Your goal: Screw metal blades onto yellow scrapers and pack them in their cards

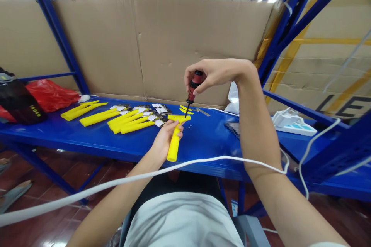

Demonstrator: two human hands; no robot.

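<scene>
My left hand [165, 141] is closed around a yellow scraper [174, 144], a T-shaped plastic piece with a thick round handle pointing toward me. From above, my right hand [207, 75] grips a red and black screwdriver [194, 85]. Its shaft slants down and the tip meets the scraper's wide head. Tiny screws [189, 126] lie just right of the head. Behind it are curved yellow strips [185, 109] and thin metal blades [203, 112]. To the left, several more yellow scrapers [130, 121] lie in a row, most with printed cards at their heads.
The blue table [208, 142] backs onto a cardboard panel [174, 46]. A dark bottle [20, 98] and red plastic bag [53, 94] stand at left. At right sits a white power strip [294, 123]. A white cable [116, 181] crosses in front of my forearms; blue rack posts [63, 42] rise behind.
</scene>
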